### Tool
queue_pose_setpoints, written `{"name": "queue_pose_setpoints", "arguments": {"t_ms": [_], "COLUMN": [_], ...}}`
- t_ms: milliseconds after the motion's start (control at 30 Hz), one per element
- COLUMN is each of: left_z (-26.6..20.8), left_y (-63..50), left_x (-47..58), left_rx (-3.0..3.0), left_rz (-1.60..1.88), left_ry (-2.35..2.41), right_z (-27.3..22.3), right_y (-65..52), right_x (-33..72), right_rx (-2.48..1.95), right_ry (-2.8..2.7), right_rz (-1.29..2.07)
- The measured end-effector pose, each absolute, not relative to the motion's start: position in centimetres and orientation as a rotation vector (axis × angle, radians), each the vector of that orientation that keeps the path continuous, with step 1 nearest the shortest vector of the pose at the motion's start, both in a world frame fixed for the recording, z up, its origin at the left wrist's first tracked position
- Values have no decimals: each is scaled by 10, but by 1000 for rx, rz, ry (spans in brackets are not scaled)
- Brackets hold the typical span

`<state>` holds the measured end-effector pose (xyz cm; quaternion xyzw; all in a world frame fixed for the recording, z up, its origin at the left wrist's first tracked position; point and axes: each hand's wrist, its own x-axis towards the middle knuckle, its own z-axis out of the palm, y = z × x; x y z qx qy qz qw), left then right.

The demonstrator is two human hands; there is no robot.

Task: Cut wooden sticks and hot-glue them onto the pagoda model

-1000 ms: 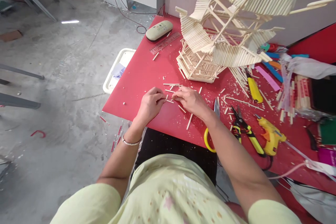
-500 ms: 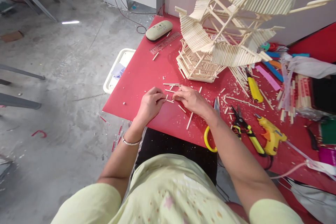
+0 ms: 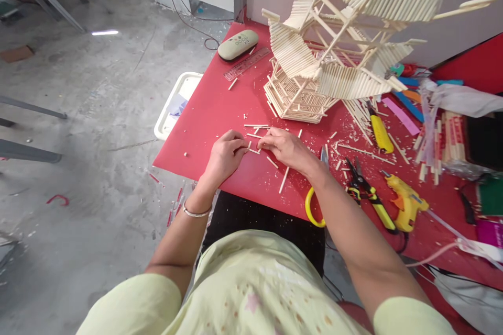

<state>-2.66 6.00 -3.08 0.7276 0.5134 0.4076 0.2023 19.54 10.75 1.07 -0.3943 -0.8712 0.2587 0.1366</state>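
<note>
Close to the front edge of the red table (image 3: 196, 131), my two hands almost meet over short wooden sticks. My left hand (image 3: 227, 156) is closed in a pinch on a small joined piece of wooden sticks (image 3: 254, 151). From the other side, my right hand (image 3: 285, 147) pinches the far end of this piece, its fingertips partly hiding it. Loose cut sticks (image 3: 256, 126) lie just beyond my fingers, and a longer stick (image 3: 284, 180) passes under my right hand. Behind them stands a tiered pagoda-like model (image 3: 302, 97) built of wooden sticks.
Yellow-handled scissors (image 3: 309, 209) lie partly under my right forearm. To the right are pliers (image 3: 375, 204), a yellow glue gun (image 3: 411, 204) with its cord, and a utility knife (image 3: 380, 133). A glasses case (image 3: 238, 45) and clear ruler (image 3: 247, 64) lie at the back left.
</note>
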Motion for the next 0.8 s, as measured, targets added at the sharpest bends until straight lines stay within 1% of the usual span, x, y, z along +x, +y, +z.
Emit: {"name": "queue_pose_setpoints", "arguments": {"t_ms": [167,367,800], "left_z": [-30,-31,-32], "left_y": [60,60,60], "left_x": [-27,-27,-27], "left_rx": [2028,2015,2013], "left_rz": [1130,1137,1136], "left_ry": [1431,1424,1436], "right_z": [5,1,2], "right_y": [109,110,105], "right_x": [198,199,189], "right_rx": [-1150,-1425,-1505], "right_ry": [-2430,-2230,-2397], "right_rz": [792,598,429]}}
